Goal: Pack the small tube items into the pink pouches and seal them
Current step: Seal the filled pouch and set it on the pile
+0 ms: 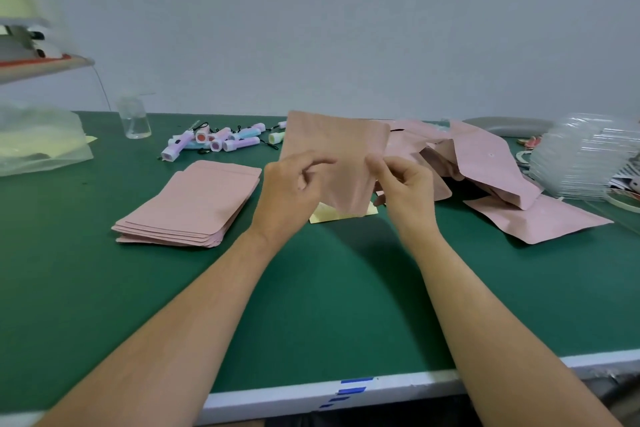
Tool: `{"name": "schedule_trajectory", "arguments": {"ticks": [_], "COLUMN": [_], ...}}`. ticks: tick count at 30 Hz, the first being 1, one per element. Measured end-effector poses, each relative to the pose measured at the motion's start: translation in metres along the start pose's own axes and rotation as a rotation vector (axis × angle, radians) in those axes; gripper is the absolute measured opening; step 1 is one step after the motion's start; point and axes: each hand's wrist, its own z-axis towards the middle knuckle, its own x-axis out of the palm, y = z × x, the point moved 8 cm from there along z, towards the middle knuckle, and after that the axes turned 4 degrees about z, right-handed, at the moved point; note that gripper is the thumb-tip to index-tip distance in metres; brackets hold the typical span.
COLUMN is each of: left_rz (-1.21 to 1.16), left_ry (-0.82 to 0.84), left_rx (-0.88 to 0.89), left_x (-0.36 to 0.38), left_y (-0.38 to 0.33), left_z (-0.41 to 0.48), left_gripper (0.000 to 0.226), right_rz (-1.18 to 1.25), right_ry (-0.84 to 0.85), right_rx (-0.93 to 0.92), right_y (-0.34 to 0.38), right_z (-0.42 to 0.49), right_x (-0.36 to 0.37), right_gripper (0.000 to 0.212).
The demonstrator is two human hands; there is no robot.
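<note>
A pink pouch [334, 146] is held up above the green table [329, 288], its near end towards me. My left hand [291, 191] pinches that near end from the left. At the pouch's right edge my right hand [403, 187] pinches it with curled fingers. A flat stack of pink pouches [188, 204] lies left of my hands. Several small pastel tube items [214, 140] with black cords lie in a cluster at the back of the table. More pink pouches [485, 166], some bulging, are heaped to the right.
A yellow slip of paper [341, 213] lies under the held pouch. A clear bottle [135, 120] stands at the back left beside a plastic bag [41, 146]. A stack of clear plastic trays [585, 159] is at the far right. The table's white edge [346, 395] runs near me.
</note>
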Motion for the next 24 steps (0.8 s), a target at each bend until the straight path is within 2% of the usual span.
{"name": "schedule_trajectory", "arguments": {"ticks": [2, 5, 8, 12, 14, 15, 17, 20, 24], "left_rz": [-0.185, -0.356, -0.453, -0.57, -0.608, -0.586, -0.393, -0.116, -0.118], "left_ry": [-0.006, 0.131, 0.187, 0.302, 0.342, 0.337, 0.285, 0.213, 0.182], "left_rx": [-0.073, -0.171, -0.206, -0.278, -0.288, -0.284, -0.204, -0.061, -0.052], "left_x": [0.003, 0.021, 0.029, 0.035, 0.034, 0.033, 0.028, 0.03, 0.034], "left_y": [-0.007, -0.013, -0.013, -0.005, -0.005, -0.005, -0.007, -0.017, -0.01], "left_z": [-0.001, -0.006, -0.007, -0.006, -0.006, -0.006, -0.006, -0.011, -0.009], "left_gripper": [0.02, 0.04, 0.051, 0.046, 0.04, 0.04, 0.04, 0.02, 0.021], "right_rz": [-0.032, -0.006, 0.024, 0.107, 0.066, 0.012, -0.106, -0.257, -0.329], "right_ry": [-0.007, 0.002, 0.01, 0.109, 0.113, 0.109, 0.133, 0.181, 0.164], "right_rx": [-0.074, -0.127, -0.139, -0.115, -0.123, -0.143, -0.19, -0.255, -0.275], "right_y": [0.006, 0.014, 0.02, 0.02, 0.017, 0.017, 0.017, 0.018, 0.019], "right_z": [-0.002, -0.005, -0.005, -0.006, -0.005, -0.005, -0.007, -0.011, -0.007], "right_x": [0.003, 0.006, 0.006, 0.014, 0.014, 0.015, 0.021, 0.033, 0.029], "right_gripper": [0.024, 0.026, 0.039, 0.043, 0.046, 0.044, 0.037, 0.038, 0.033]}}
